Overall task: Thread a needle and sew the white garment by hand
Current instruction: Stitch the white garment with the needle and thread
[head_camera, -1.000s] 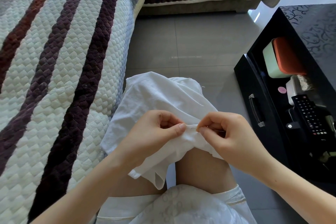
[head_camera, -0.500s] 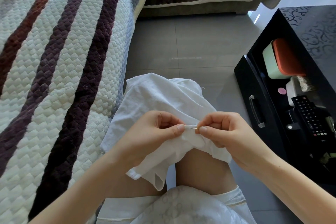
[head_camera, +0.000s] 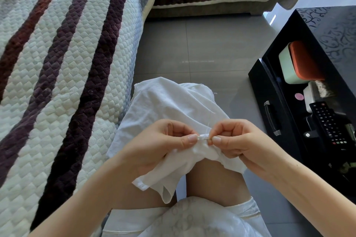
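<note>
Grey tile floor (head_camera: 202,44), black table (head_camera: 339,31) open compartment holds remote (head_camera: 327,123) and orange-lidded box (head_camera: 290,69); white garment (head_camera: 169,102) across knees, left hand (head_camera: 159,146) pinching its fold, right hand (head_camera: 237,144) pinching needle (head_camera: 207,139) there.

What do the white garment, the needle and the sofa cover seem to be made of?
White garment: thin matt woven cloth, perhaps cotton; it creases softly. Needle: likely metal; a thin, stiff sliver. Sofa cover: plush quilted fabric; raised scale-like tufts.
</note>
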`<state>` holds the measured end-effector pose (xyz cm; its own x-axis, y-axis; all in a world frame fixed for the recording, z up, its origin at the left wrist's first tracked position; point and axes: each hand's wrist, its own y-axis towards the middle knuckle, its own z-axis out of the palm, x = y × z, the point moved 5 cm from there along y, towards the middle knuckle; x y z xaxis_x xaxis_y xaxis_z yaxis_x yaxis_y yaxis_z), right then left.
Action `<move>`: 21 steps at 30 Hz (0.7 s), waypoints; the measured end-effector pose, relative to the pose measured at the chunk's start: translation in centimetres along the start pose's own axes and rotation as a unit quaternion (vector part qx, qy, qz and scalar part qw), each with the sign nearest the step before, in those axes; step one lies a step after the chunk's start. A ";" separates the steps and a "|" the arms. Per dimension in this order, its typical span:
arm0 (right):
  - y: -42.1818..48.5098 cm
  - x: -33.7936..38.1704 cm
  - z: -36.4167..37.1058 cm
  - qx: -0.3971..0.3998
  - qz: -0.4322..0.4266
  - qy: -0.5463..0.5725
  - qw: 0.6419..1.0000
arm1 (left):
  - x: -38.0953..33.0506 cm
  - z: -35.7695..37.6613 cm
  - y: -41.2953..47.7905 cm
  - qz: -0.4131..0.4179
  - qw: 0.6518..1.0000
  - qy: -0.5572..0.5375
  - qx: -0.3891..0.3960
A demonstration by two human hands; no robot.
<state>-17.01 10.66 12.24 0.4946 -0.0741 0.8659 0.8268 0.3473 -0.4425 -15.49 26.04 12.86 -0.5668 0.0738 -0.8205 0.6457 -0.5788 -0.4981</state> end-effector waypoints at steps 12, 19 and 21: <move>-0.9 0.2 -1.2 -0.030 -0.104 -0.168 0.980 | 0.3 0.3 0.1 0.023 0.999 0.023 -0.025; -1.3 1.7 -0.2 -0.123 -0.258 -0.310 0.907 | -0.1 0.8 0.7 0.063 0.993 0.056 -0.083; -2.0 2.7 -0.1 -0.205 -0.337 -0.452 0.801 | -0.3 0.7 0.8 0.075 0.992 0.054 -0.083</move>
<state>-17.35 9.66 15.46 -0.3427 0.6547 0.6737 0.9345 0.1639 0.3161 -15.21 24.95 12.88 -0.4046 0.0890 -0.9101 0.7997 -0.4483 -0.3994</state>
